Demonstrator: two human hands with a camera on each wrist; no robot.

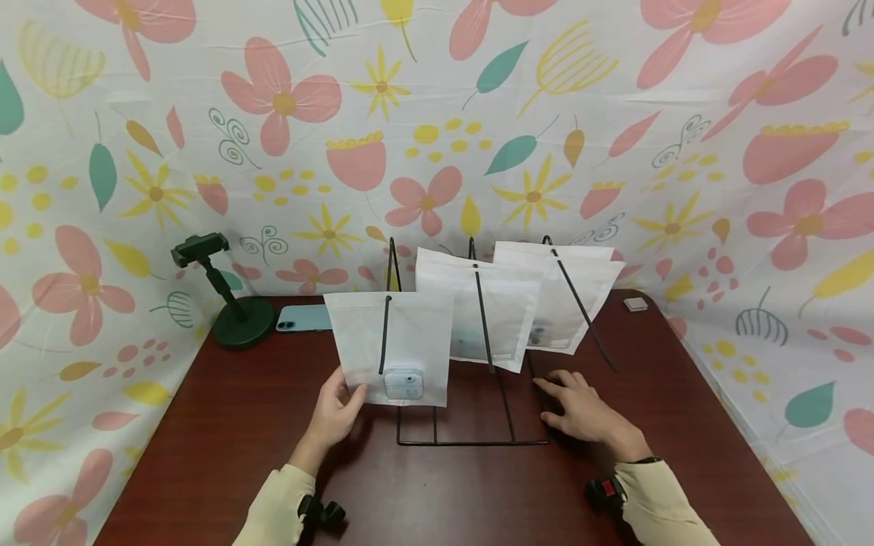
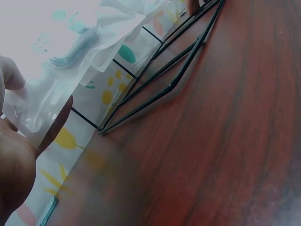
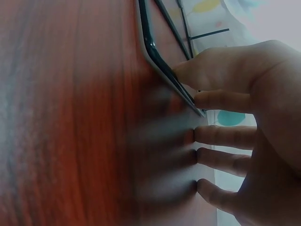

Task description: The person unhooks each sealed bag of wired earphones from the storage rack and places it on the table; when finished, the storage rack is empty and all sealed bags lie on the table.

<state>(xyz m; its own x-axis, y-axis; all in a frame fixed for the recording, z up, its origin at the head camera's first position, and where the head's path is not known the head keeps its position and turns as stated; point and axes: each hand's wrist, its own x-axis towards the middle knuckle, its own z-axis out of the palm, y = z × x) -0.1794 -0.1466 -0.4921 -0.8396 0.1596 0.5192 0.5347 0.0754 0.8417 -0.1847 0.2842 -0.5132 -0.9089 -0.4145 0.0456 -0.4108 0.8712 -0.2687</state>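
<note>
Head view: gripping left white pouch (image 1: 413, 334) near its lower left corner with left hand (image 1: 334, 413), thumb on front face. Pouch hanging on left hook (image 1: 385, 334) of black wire rack (image 1: 471, 443), between mid-counter (image 1: 437, 500) and far edge. Holding right hand (image 1: 583, 409) beside right side of rack base, fingers spread and nearly straight, not gripping.

Left wrist view only: see finger behind same pouch, opposite thumb. Right wrist view only: see thumb and index finger at base rod, other three fingers apart from rod; cannot tell how firm the contact.

Counts: one rack; three hooks; one front pouch per hook, incl. middle pouch (image 1: 508, 315) and right pouch (image 1: 539, 292); further edges behind these last two, cannot count exactly. One dark green phone stand (image 1: 244, 326), far left corner. One light-blue phone (image 1: 307, 318), flat by far edge. One small pale item (image 1: 635, 304), near far right corner.
</note>
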